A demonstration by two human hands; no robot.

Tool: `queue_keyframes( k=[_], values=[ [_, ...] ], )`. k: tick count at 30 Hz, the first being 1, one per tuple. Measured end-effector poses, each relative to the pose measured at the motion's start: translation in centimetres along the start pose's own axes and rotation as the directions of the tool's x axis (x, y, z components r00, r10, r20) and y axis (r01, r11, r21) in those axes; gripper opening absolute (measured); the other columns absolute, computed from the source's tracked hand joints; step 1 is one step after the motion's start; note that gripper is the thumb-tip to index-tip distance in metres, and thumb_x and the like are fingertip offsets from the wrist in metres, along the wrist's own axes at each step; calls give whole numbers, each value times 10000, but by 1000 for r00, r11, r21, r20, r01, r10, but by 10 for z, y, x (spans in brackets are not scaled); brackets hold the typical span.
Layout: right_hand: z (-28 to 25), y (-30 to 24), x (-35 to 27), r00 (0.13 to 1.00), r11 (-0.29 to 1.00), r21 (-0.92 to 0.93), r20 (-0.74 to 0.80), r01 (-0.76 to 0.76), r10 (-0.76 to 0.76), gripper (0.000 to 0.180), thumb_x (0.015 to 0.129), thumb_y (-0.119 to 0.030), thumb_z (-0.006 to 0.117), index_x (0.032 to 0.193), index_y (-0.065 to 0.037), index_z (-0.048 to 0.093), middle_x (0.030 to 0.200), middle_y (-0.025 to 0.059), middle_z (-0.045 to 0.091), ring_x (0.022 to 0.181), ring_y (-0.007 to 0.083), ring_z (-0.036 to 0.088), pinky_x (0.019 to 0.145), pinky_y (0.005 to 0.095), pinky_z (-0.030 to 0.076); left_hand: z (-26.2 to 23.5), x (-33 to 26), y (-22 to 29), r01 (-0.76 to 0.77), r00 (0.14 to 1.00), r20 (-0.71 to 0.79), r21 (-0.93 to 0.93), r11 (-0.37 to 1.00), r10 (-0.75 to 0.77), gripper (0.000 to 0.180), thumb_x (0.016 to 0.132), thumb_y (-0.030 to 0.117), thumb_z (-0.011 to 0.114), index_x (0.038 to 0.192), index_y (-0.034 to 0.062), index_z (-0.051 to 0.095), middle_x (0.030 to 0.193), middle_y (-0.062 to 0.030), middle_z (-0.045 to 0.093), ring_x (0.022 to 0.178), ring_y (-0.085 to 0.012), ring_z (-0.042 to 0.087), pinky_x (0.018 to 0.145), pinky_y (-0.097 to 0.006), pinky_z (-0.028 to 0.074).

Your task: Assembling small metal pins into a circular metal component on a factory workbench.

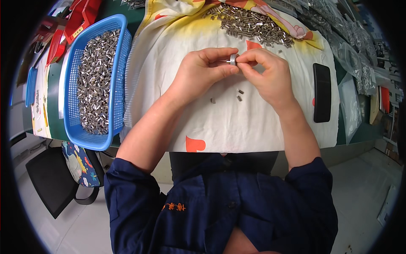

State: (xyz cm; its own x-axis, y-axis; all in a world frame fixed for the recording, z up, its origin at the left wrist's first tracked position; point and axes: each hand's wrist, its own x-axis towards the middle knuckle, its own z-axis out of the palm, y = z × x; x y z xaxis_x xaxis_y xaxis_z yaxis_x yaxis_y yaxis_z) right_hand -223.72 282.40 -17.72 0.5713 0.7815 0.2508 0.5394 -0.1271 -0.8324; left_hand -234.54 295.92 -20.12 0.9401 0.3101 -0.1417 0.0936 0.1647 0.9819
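Note:
Both hands meet above the white patterned cloth (262, 131), in front of the pile of metal pieces. My left hand (196, 72) pinches a small round metal disc (233, 59) between thumb and fingers; a thin metal stem shows on its left side. Against the disc's other face, my right hand (270, 72) is closed, thumb and forefinger pressed together. Whatever lies between those fingertips is hidden. Below the hands lie three loose small metal cylinders (239, 98). A heap of similar metal cylinders (253, 27) spreads over the cloth's far part.
A blue plastic basket (115, 89) full of small metal cylinders stands at the left. On the right lies a black phone-like slab (322, 93). Clear plastic bags (353, 55) crowd the far right, and red bins (82, 19) the far left. A chair (53, 180) stands lower left.

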Motion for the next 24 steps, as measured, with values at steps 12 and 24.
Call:
queue_keyframes(
  k=[12,24],
  values=[
    [-27,36,21,985,989,-54,-108,-137,131,138,762,-97,629,895,-67,652,735,10,590,641,101,548,602,229,450,9,-8,8,82,985,151,-14,997,-79,372,785,16,643,1145,-6,552,994,-46,625,875,-92,584,808,-218,466],
    [-9,51,29,984,760,-644,-63,88,-167,90,731,-114,611,801,-88,660,778,72,589,788,270,540,743,360,442,5,-5,8,91,982,172,-88,992,-75,378,779,45,659,1138,-8,554,1019,-58,628,897,-97,582,825,-229,455]
  ],
)
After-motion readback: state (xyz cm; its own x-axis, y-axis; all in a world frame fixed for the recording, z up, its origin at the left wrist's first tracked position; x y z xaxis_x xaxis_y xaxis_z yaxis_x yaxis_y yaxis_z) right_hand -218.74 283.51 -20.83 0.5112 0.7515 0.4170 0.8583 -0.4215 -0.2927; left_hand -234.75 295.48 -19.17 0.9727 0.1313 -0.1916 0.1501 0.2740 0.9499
